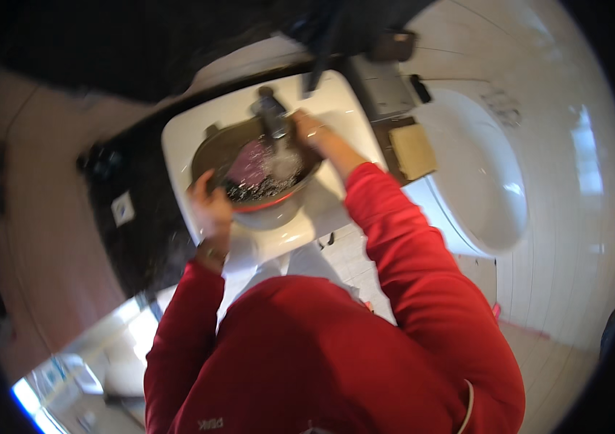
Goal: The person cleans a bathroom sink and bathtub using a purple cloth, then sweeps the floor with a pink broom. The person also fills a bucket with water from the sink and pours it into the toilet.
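Note:
A grey-brown plastic bucket [219,142] with an orange-red stripe near its rim sits tilted in a white washbasin [180,135]. Water runs into it from a chrome faucet [271,111], frothing around a purple cloth [249,163]. My right hand [308,130] grips the bucket's rim on the right, close to the spout. At the left front of the rim is my left hand [212,209], blurred, its fingers spread; whether it holds the bucket is unclear.
A dark countertop [139,233] borders the basin, bearing a small white item [122,209] and dark objects [102,161]. To the right stand a yellowish box [413,152] and a white bathtub [481,173]. A dark strap-like shape [321,59] hangs across the top.

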A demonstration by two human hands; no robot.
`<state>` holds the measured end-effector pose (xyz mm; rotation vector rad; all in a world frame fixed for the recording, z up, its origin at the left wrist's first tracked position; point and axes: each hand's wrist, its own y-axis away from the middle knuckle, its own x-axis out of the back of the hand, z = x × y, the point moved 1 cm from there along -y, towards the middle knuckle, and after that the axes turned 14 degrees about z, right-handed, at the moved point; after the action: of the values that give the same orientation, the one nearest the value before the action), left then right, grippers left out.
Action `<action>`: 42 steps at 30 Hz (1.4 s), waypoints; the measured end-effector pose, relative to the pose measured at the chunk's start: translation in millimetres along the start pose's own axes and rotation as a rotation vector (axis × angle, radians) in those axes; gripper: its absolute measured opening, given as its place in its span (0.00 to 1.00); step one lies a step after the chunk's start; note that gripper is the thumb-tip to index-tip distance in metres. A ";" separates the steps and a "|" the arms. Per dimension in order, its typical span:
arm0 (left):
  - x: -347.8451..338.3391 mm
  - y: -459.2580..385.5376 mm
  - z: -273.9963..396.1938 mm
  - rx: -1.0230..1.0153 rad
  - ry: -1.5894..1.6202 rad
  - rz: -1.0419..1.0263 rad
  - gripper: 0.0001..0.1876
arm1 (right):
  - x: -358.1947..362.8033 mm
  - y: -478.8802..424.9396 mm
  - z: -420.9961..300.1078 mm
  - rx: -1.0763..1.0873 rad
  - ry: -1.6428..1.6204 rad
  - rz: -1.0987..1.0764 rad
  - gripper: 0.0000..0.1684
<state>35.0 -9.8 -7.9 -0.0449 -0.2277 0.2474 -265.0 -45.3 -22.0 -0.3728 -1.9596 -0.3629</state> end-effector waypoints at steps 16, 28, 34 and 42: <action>-3.0 -2.6 19.1 -0.090 -0.212 -0.022 0.21 | -1.0 -5.5 9.4 0.060 0.119 -0.093 0.31; -6.7 -0.6 12.8 -0.115 -0.184 0.060 0.19 | -2.1 -6.5 8.5 0.050 0.134 -0.144 0.36; -6.4 -0.9 10.5 -0.120 -0.183 0.060 0.19 | -1.5 -9.6 8.6 0.103 0.114 -0.129 0.38; -1.5 0.7 14.9 -0.174 -0.214 0.106 0.20 | 57.6 40.4 -42.8 0.228 -0.178 0.260 0.46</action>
<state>30.0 -9.2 6.2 -0.2037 -0.4607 0.3382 -235.6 -21.0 51.1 -0.5185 -2.0670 0.0629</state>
